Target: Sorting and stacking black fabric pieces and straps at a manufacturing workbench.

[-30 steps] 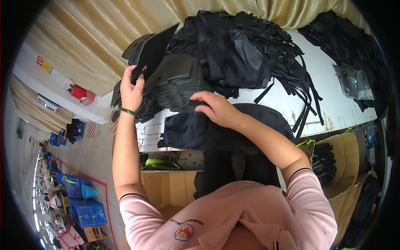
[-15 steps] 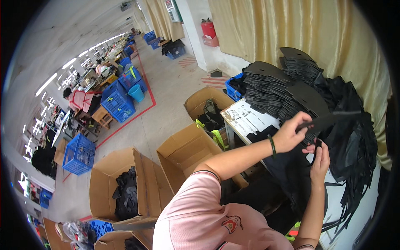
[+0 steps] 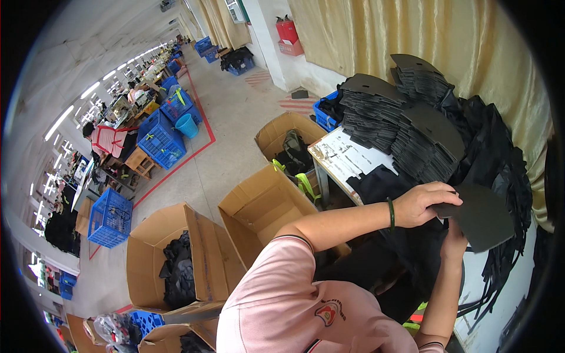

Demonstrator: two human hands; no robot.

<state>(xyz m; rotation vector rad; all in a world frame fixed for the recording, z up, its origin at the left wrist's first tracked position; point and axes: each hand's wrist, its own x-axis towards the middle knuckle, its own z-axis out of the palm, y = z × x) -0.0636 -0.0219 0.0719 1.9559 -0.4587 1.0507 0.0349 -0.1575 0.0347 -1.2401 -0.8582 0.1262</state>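
My left hand, a dark bangle at its wrist, is closed on one end of a dark grey-black stiff panel. The panel's broad face is tilted up over the table's right part. My right hand is just below the panel, and its fingers are hidden behind it. Black fabric lies on the table beside my left forearm. Beyond my hands rise layered stacks of similar curved panels with small slots in them.
A worn white table carries the stacks and heaped black fabric. To its left stand cardboard boxes, one with black pieces. A blue basket is behind the table, near a yellow curtain. Another person sits far left.
The panel has turned from edge-on to showing its broad face and dropped lower. My left hand has shifted down and right; my right hand has moved behind the panel. The view has shifted slightly.
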